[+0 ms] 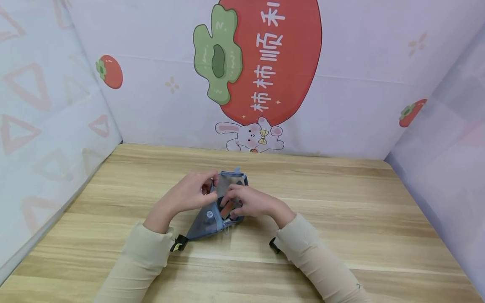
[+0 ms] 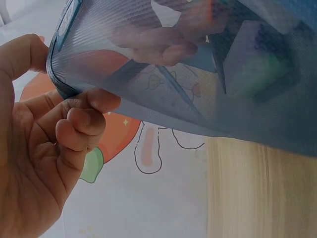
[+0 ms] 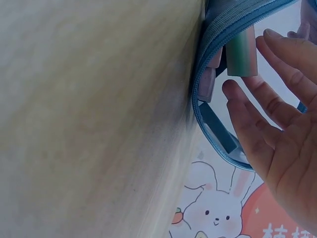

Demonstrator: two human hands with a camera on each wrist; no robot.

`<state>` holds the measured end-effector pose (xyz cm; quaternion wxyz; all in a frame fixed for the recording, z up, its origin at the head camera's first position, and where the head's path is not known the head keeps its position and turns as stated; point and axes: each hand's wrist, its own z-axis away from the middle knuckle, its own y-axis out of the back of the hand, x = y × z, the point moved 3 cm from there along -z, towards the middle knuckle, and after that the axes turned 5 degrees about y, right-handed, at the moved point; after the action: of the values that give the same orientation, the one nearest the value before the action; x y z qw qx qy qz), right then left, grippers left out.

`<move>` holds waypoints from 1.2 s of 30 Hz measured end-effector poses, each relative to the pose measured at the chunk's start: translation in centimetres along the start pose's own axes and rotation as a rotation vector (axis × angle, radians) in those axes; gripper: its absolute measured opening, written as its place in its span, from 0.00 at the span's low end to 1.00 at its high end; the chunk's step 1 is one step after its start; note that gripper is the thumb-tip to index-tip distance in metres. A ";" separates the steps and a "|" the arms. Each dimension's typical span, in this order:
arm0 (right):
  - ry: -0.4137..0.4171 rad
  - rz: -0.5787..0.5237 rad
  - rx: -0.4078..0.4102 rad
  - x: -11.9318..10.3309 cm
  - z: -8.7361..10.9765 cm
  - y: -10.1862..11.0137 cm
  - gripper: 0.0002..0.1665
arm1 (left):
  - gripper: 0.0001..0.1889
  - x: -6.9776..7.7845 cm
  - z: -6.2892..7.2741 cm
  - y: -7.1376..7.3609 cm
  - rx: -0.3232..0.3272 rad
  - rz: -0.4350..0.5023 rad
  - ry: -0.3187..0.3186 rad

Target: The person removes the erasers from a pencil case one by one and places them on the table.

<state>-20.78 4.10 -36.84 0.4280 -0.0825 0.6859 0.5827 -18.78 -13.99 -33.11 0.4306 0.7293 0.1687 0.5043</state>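
A blue-grey zippered mesh pouch (image 1: 202,223) lies on the table with its top unzipped. My left hand (image 1: 189,191) pinches the pouch's edge between thumb and fingers, lifting the see-through mesh (image 2: 148,106) in the left wrist view. My right hand (image 1: 259,201) reaches into the mouth of the pouch, its fingers spread and loosely bent. In the right wrist view, a green-and-pink tube-like item (image 3: 241,54) sits right at those fingertips. Beside it, a pale pink item (image 3: 206,84) rests against the zipper edge. Other contents are partly hidden behind mesh and fingers.
The wood-grain table (image 1: 341,235) spreads around the pouch. Behind it rises a white backdrop (image 1: 352,105) printed with persimmons and a rabbit, and patterned side panels stand left and right. Dark straps (image 1: 179,243) show at the wrists.
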 end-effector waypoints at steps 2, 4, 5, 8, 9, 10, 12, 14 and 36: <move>-0.005 -0.004 -0.012 -0.1 -0.1 0.0 0.16 | 0.06 0.0 0.0 0.1 -0.002 0.002 0.000; -0.010 -0.004 -0.021 -0.2 -0.2 -0.1 0.17 | 0.06 0.1 0.1 0.1 -0.007 0.002 -0.001; -0.014 -0.007 -0.025 -0.2 -0.2 -0.1 0.17 | 0.06 0.2 0.0 0.1 -0.011 0.003 -0.007; -0.025 -0.018 -0.034 0.0 -0.3 -0.1 0.17 | 0.07 0.3 -0.1 0.1 -0.016 -0.005 -0.019; -0.026 -0.025 -0.038 0.0 -0.4 -0.2 0.17 | 0.07 0.4 -0.1 0.0 -0.017 -0.008 -0.022; -0.028 -0.031 -0.042 0.1 -0.4 -0.2 0.17 | 0.07 0.4 -0.2 0.0 -0.018 -0.010 -0.025; -0.029 -0.036 -0.051 0.1 -0.5 -0.2 0.17 | 0.07 0.4 -0.2 0.0 -0.016 -0.013 -0.022; -0.030 -0.035 -0.060 0.1 -0.6 -0.3 0.17 | 0.08 0.3 -0.1 0.1 -0.017 -0.008 -0.019; -0.020 0.085 -0.092 -0.3 -1.3 -0.4 0.16 | 0.07 0.3 0.3 0.3 -0.013 -0.007 -0.017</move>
<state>-20.95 2.71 -36.98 0.4055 -0.0668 0.6568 0.6322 -18.45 -14.03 -32.74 0.4385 0.7301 0.1641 0.4978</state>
